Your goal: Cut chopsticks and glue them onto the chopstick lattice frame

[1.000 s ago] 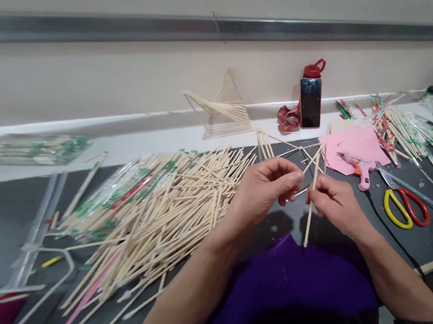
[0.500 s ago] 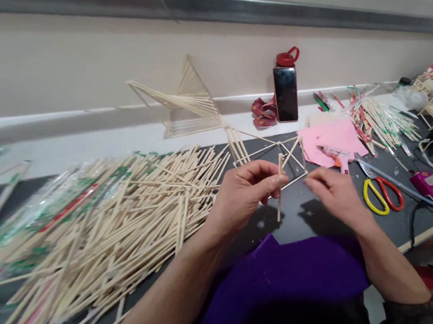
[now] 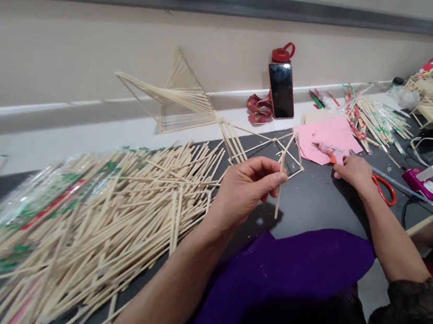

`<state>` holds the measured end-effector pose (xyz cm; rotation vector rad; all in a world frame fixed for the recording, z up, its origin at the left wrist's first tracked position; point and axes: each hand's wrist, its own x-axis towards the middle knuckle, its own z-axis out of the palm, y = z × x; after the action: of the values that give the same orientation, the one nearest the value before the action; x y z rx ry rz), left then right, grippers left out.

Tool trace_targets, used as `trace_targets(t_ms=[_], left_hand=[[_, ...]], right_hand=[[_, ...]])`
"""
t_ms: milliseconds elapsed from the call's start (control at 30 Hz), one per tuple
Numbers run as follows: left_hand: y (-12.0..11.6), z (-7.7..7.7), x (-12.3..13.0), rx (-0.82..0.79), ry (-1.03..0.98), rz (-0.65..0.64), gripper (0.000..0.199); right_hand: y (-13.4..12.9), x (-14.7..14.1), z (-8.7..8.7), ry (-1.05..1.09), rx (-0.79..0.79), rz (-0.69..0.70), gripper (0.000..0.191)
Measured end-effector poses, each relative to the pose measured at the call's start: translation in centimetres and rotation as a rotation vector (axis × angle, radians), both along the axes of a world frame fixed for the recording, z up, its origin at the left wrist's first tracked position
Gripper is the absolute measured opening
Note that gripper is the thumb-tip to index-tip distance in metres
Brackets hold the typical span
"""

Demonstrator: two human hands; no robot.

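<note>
My left hand (image 3: 250,187) is closed, pinching a short wooden stick (image 3: 277,203) upright between thumb and fingers above the grey tabletop. Just behind it stands an open frame of glued sticks (image 3: 298,153), partly hidden by the hand. Over on the right, my right hand (image 3: 353,172) has its fingers curled round the handle of a pink glue gun (image 3: 323,148). The gun lies on a pink sheet (image 3: 340,132), its nozzle pointing left. Most of the handle is covered by my fingers.
Loose chopsticks (image 3: 147,211) lie heaped at left beside wrapped ones (image 3: 46,199). A twisted stick model (image 3: 185,95) leans near the wall. A phone (image 3: 281,90) stands against a red-capped bottle (image 3: 283,53). Scissors (image 3: 384,190) and a purple power strip (image 3: 421,183) are at right.
My right hand has moved right, from beside the stick frame to the glue gun's handle, now partly covering the scissors. The left hand still holds its stick. The view has shifted slightly.
</note>
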<state>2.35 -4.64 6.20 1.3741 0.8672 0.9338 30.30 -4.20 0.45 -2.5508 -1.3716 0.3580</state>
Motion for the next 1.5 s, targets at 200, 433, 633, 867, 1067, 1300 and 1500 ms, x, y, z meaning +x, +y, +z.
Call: trace_targets(t_ms=[200, 433, 633, 867, 1067, 1300, 1500], left_hand=[[0.1, 0.5, 0.0, 0.01, -0.005, 0.006, 0.009], [0.4, 0.4, -0.2, 0.007, -0.023, 0.028, 0.009], [0.3, 0.1, 0.0, 0.008, 0.005, 0.015, 0.01], [1.5, 1.3, -1.8, 0.04, -0.09, 0.172, 0.008], [3.0, 2.3, -4.2, 0.116, -0.217, 0.387, 0.014], [4.0, 1.6, -4.8, 0.17, -0.198, 0.461, 0.01], [5.2, -0.2, -4.9, 0.128, -0.155, 0.479, 0.014]], right_hand=[[-1.2, 0.5, -0.3, 0.35, 0.275, -0.059, 0.02], [-2.0, -0.5, 1.3, 0.653, 0.595, -0.122, 0.018], [-1.8, -1.1, 2.2, 0.747, 0.801, -0.13, 0.013], [-2.7, -4.2, 7.3, 1.054, 1.0, 0.158, 0.002], [-2.2, -8.4, 12.5, 1.276, 0.889, 0.551, 0.016], [0.7, -12.7, 11.5, 1.277, 0.787, 0.501, 0.012], [1.4, -13.5, 8.7, 0.937, 0.636, 0.481, 0.017]])
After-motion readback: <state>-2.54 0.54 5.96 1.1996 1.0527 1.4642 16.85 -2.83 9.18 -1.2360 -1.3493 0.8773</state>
